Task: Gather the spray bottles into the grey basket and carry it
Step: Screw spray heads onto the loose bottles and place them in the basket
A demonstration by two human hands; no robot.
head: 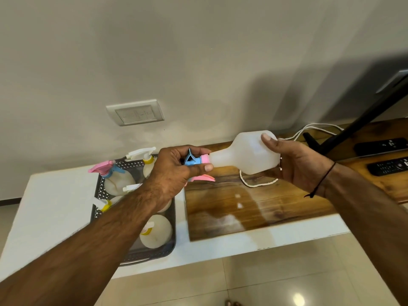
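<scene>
A white spray bottle [247,152] with a blue and pink head is held sideways in the air above the counter. My left hand [176,173] grips its spray head and my right hand [293,162] holds its round base. Below my left arm the grey basket [97,208] stands on the white counter. Several white spray bottles stand in the basket, one with a pink and blue head [106,170] and others with yellow collars [149,159]. My left forearm hides part of the basket.
A wooden board [254,208] covers the counter to the right of the basket, with a white cord [258,184] on it. Two black remotes [382,145] and a black screen stand [313,142] sit at the far right. A wall socket [135,112] is behind.
</scene>
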